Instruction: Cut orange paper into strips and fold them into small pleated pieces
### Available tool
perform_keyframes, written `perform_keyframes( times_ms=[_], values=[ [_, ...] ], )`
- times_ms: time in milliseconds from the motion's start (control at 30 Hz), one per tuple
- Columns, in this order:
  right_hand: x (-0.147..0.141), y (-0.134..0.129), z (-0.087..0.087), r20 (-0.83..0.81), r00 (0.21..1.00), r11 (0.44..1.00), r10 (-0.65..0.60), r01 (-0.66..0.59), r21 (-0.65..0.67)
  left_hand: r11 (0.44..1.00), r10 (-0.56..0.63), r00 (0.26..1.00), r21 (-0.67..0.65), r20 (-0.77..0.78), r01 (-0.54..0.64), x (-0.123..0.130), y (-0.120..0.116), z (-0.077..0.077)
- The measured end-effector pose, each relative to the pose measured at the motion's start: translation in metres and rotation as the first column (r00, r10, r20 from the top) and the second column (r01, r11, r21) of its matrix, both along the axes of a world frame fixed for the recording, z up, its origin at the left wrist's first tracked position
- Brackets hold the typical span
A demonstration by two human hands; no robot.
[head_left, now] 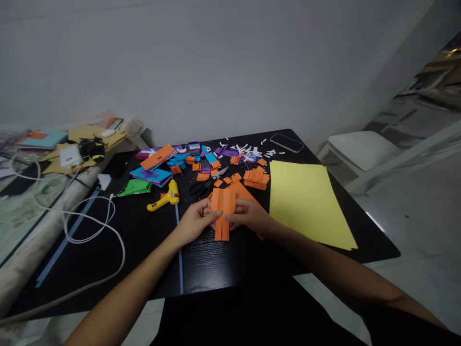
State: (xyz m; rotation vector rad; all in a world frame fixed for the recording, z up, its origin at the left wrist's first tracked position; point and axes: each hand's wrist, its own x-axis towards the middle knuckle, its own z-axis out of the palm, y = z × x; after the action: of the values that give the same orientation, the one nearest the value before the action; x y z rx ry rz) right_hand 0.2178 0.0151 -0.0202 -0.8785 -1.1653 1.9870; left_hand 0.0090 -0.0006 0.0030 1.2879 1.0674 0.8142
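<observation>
A folded orange paper piece (pixel 222 204) with slits near its lower end is held upright over the black table's front part. My left hand (pixel 196 220) pinches its left side, thumb on the front face. My right hand (pixel 248 215) grips the right side, thumb on the front and fingers behind. Behind and to the right of it, partly covered by my right hand, lies a larger orange sheet (pixel 245 193). Just beyond the hands are scissors (pixel 200 188) with black handles and a stack of small orange pieces (pixel 256 178).
A yellow glue gun (pixel 169 196) lies left of my hands, near green paper (pixel 137 187). Large yellow sheets (pixel 308 204) cover the right side. A phone (pixel 287 142) rests at the back right. White cable (pixel 117 235) loops across the left. Paper scraps (pixel 248 153) lie at the back.
</observation>
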Motion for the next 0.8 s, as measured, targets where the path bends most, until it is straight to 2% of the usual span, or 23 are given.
perform_keyframes(
  times_ms=[400,800],
  values=[
    [0.0003,-0.0004,-0.0023,0.057,0.997,0.998,-0.053,0.051,0.024,0.998,0.044,0.999,0.043,0.005,-0.044,0.0045,-0.0031,0.0001],
    [-0.0004,-0.0017,-0.0003,0.05,0.997,0.997,-0.055,0.053,0.05,0.997,0.061,0.998,0.046,0.033,-0.062,0.0044,-0.0041,-0.0003]
  ],
)
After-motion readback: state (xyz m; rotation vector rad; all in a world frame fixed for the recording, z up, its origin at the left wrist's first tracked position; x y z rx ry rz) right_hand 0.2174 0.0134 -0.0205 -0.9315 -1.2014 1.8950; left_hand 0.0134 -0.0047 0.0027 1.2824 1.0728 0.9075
